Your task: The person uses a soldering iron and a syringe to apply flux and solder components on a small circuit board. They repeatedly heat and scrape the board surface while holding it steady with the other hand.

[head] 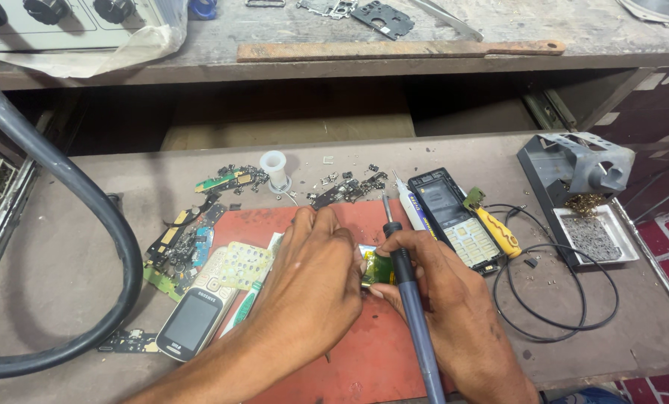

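Observation:
My left hand point(312, 280) is curled over a small green circuit board point(378, 269) on the red mat point(364, 352), pinching its left edge. My right hand point(443, 288) grips a dark blue soldering iron point(409, 299) like a pen, its metal tip point(386, 206) pointing up and away, and its fingers also touch the board's right side. The board is mostly hidden between the two hands.
An opened phone body point(446, 213) and a yellow-handled screwdriver point(495, 228) lie right of the hands. At left are a keypad phone point(194, 318), keypad sheets and loose circuit parts point(181, 243). A soldering stand with tray point(581, 194) sits far right, a thick black hose point(65, 187) curves at left.

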Motion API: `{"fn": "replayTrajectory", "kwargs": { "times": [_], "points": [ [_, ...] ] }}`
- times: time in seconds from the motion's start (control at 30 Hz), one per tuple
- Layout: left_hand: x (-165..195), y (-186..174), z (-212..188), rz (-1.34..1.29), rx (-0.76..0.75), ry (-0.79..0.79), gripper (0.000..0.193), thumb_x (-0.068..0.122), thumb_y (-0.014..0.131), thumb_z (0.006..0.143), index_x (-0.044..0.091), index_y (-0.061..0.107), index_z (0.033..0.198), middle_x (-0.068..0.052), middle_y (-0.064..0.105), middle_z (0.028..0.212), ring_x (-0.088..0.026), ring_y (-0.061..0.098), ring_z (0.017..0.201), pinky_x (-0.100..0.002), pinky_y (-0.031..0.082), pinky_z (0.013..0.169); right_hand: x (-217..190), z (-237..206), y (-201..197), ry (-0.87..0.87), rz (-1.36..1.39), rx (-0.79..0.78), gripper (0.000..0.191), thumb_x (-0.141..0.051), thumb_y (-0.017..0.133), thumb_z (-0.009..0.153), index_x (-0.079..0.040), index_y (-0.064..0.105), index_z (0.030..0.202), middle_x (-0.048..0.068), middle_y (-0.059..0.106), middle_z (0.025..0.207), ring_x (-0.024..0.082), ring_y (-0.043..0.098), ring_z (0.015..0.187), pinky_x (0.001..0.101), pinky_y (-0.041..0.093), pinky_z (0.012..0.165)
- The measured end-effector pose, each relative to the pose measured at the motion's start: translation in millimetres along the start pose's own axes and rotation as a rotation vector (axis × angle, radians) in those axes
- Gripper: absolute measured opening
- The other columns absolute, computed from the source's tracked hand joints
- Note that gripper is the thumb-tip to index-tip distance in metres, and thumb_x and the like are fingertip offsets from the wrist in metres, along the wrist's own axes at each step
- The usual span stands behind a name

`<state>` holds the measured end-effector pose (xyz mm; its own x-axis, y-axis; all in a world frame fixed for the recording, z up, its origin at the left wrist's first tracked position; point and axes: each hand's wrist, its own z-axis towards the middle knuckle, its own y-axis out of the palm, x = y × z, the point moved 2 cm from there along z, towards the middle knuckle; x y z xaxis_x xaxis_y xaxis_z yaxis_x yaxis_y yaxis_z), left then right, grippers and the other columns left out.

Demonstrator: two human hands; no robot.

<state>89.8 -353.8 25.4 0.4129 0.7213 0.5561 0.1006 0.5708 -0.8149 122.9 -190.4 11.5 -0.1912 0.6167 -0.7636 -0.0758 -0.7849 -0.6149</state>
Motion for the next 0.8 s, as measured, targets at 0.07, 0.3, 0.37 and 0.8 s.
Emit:
{"fn": "replayTrajectory", "kwargs": {
  "times": [0.07, 0.3, 0.37, 0.8],
  "points": [
    [-2.9, 3.0, 3.1, -0.026, 0.013, 0.001, 0.014, 0.004, 0.061, 0.082, -0.008, 0.065, 0.088, -0.021, 0.055, 0.101, -0.036, 0.05, 0.1, -0.051, 0.043, 0.086, 3.5, 2.1, -0.5, -0.001, 0.018, -0.011, 0.053, -0.014, 0.082, 0.076, -0.01, 0.058, 0.124, 0.005, 0.072, 0.102, 0.014, 0.068, 0.077, 0.0302, 0.06, 0.065],
    [-9.4, 14.8, 1.8, -0.078, 0.024, -0.046, 0.016, 0.012, 0.064, 0.089, -0.004, 0.067, 0.089, -0.018, 0.057, 0.103, -0.034, 0.049, 0.1, -0.049, 0.039, 0.087, 5.8, 1.0, -0.1, -0.032, 0.009, 0.005, 0.053, -0.015, 0.082, 0.076, -0.008, 0.058, 0.123, 0.006, 0.071, 0.104, 0.014, 0.07, 0.079, 0.0296, 0.061, 0.066],
    [-10.8, 15.5, 2.5, -0.081, 0.051, -0.034, 0.015, 0.013, 0.066, 0.088, -0.003, 0.068, 0.088, -0.017, 0.058, 0.102, -0.033, 0.049, 0.101, -0.049, 0.038, 0.087, 6.2, 0.6, 0.6, -0.003, 0.0, 0.006, 0.052, -0.016, 0.082, 0.076, -0.009, 0.058, 0.122, 0.006, 0.071, 0.103, 0.014, 0.07, 0.076, 0.0301, 0.06, 0.065],
    [-9.3, -26.8, -3.4, -0.049, 0.042, 0.047, 0.017, 0.013, 0.075, 0.078, 0.002, 0.074, 0.091, -0.013, 0.063, 0.096, -0.03, 0.058, 0.099, -0.043, 0.047, 0.087, 5.8, -5.4, -1.9, 0.008, -0.022, 0.019, 0.056, -0.02, 0.083, 0.076, -0.009, 0.06, 0.125, 0.005, 0.071, 0.103, 0.015, 0.07, 0.077, 0.0298, 0.06, 0.066]
  ]
}}
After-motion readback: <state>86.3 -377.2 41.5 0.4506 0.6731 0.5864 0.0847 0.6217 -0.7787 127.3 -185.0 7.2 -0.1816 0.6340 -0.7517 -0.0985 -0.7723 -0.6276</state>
